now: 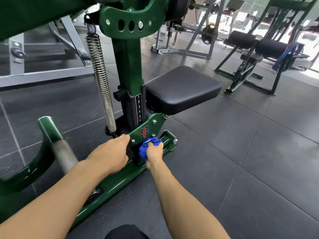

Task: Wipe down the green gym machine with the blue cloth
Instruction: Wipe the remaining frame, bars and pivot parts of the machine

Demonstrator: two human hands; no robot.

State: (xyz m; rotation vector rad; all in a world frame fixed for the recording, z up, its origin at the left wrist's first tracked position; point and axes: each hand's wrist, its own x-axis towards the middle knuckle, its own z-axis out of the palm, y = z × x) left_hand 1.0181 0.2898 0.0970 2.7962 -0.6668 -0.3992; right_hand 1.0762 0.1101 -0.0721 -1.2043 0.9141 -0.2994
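The green gym machine (128, 64) fills the left and centre of the view, with an upright post, a steel spring (101, 80) and a black seat pad (183, 87). My right hand (154, 155) is shut on the bunched blue cloth (146, 147), pressing it against the low green bracket (150, 125) near the base rail. My left hand (110, 155) rests flat on the base rail just left of the bracket, fingers together and holding nothing.
A green post with a grey sleeve (57, 144) rises at the lower left. Grey rack frames (183, 50) stand behind, and another green bench with black roller pads (255, 42) is at the right. Dark rubber floor tiles (241, 152) spread to the right.
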